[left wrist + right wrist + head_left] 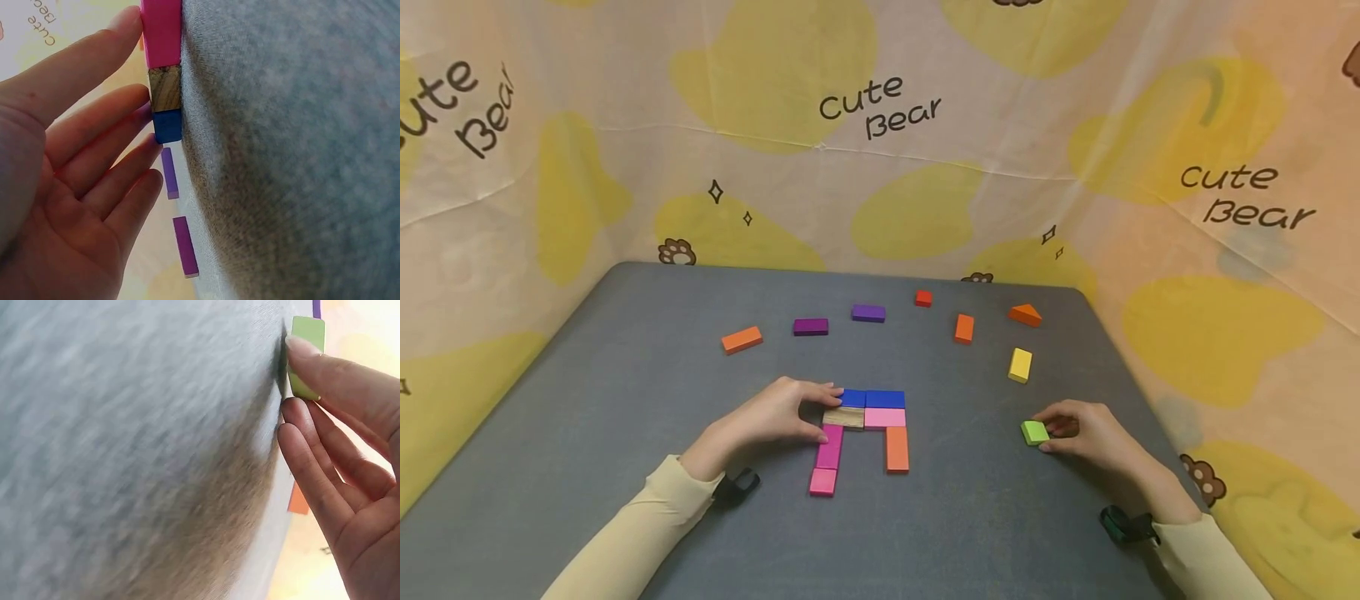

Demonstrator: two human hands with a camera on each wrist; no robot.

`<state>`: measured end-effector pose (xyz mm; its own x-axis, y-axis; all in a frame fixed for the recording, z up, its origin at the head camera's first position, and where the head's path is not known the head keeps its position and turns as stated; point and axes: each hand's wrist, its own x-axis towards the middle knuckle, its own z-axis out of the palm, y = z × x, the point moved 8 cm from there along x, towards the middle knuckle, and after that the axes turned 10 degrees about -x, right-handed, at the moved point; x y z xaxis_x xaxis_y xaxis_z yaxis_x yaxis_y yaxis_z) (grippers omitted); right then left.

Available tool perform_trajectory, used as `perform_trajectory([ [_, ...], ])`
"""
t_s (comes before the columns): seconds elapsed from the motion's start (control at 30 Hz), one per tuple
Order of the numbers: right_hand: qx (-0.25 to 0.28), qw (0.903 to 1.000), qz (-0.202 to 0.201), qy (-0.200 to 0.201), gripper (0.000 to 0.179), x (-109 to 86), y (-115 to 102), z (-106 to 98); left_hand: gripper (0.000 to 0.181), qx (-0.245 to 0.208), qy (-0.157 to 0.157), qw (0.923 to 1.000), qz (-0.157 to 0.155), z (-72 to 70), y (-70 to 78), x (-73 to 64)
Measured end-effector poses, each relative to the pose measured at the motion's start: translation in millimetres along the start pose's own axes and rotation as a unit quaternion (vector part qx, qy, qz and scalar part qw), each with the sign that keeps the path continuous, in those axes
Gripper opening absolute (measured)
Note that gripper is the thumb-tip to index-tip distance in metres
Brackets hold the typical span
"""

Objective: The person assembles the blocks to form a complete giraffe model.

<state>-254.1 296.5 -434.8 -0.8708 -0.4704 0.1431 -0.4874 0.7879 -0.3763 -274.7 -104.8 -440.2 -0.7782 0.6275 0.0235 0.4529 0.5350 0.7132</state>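
Note:
On the grey table, flat blocks lie edge to edge in an arch-like figure: two blue blocks (885, 399), a wood-grain block (845, 417), a light pink block (884, 418), an orange block (897, 450) and two darker pink blocks (823, 482). My left hand (771, 417) rests at its left side, thumb against the upper dark pink block, fingertips by the left blue block; the left wrist view shows these fingers (103, 56) fairly straight. Well to the right, my right hand (1093, 433) pinches a light green block (1034, 432) between thumb and fingers, at the tabletop.
Behind lie an orange block (742, 340), two purple blocks (811, 327), a red cube (923, 298), another orange block (964, 328), an orange triangular block (1025, 314) and a yellow block (1020, 365). A printed cloth (910, 200) encloses the table's back and sides.

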Motion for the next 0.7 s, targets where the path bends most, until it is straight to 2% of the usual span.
perform_trajectory([
  [0.23,0.032,0.9992,0.016,-0.019,0.032,12.1,-13.2,3.8,0.054,0.004,-0.001,1.0000,0.000,0.2,0.1,-0.3],
  [0.7,0.076,0.9947,-0.057,-0.040,0.034,35.4,-65.9,13.4,0.053,0.003,-0.001,1.0000,0.001,0.0,-0.2,-0.1],
])
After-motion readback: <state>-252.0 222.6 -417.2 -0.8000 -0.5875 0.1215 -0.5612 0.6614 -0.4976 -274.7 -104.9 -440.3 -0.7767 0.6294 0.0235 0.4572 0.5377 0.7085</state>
